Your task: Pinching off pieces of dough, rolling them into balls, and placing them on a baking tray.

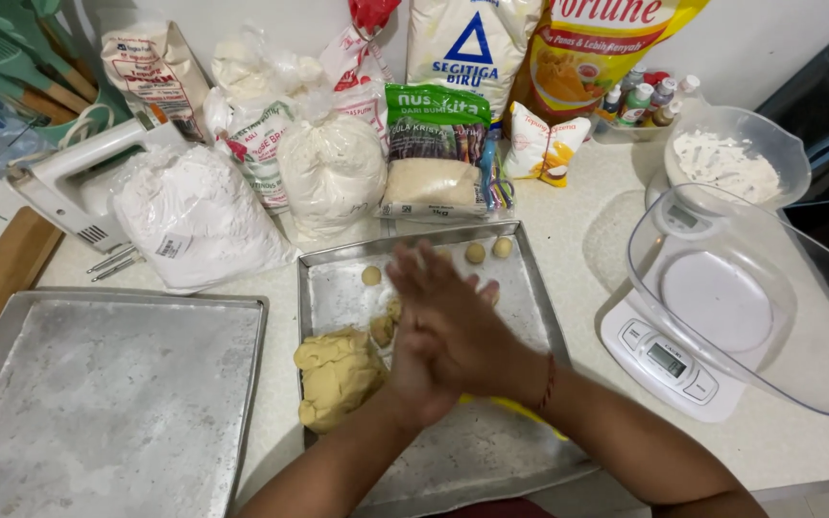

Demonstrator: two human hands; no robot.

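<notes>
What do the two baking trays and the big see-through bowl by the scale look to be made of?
The baking trays look like bare metal, probably aluminium: dull grey, scuffed, dusted white. The clear bowl looks like plastic, thin-walled and slightly cloudy, though glass cannot be ruled out.

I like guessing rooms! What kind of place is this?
Most likely a home kitchen counter set up for baking: bags of flour, a hand mixer, a kitchen scale, and yellow dough on a metal tray.
</notes>
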